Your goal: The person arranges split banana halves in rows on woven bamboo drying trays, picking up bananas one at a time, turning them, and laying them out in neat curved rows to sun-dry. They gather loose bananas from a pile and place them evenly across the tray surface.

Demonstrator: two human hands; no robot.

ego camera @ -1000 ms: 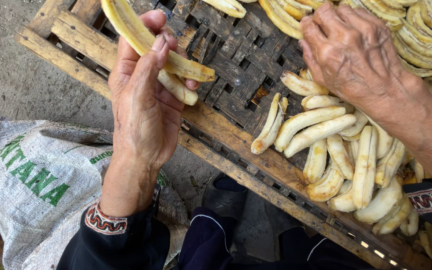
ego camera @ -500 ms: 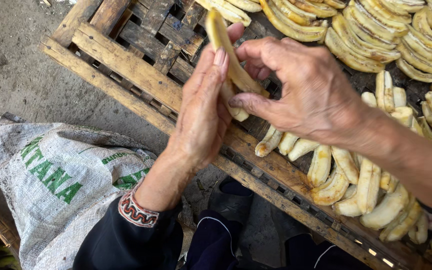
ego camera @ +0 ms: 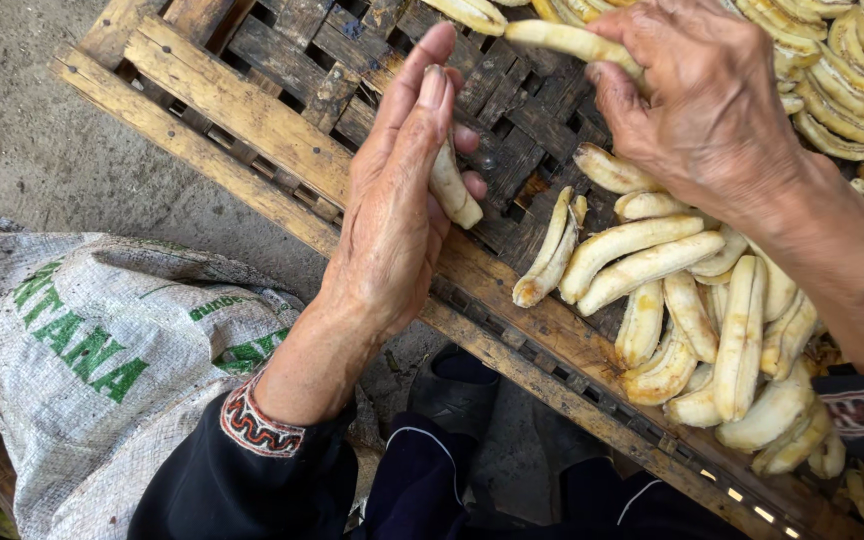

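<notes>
The left hand (ego camera: 397,215) stands up on its edge, fingers straight, holding a peeled banana piece (ego camera: 450,185) against its palm. The right hand (ego camera: 707,100) pinches a long banana strip (ego camera: 567,40). Below it, peeled bananas (ego camera: 697,320) (a big pile) lie on the wooden rack (ego camera: 242,110)

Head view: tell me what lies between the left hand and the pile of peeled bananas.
In the head view, only bare dark slats of the wooden rack lie between the left hand, holding a banana piece, and the pile of peeled bananas.
</notes>
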